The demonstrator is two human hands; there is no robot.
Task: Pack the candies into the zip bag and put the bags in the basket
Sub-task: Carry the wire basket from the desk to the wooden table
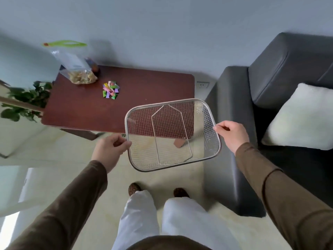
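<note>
A wire mesh basket (212, 112) hangs in the air over the near right corner of the brown table (144, 87), tilted toward me. My left hand (110, 150) grips its left rim and my right hand (232, 134) grips its right rim. A small heap of coloured wrapped candies (110, 90) lies on the table's left half. Behind it, at the far left corner, a clear zip bag (75, 67) with a green zip strip stands upright, its bottom filled with pale pieces.
A grey sofa (270, 73) with a white cushion (299, 116) stands right of the table. A leafy plant (27, 100) sits at the table's left edge. A wall socket (203, 85) is behind the table. I stand on a pale tiled floor.
</note>
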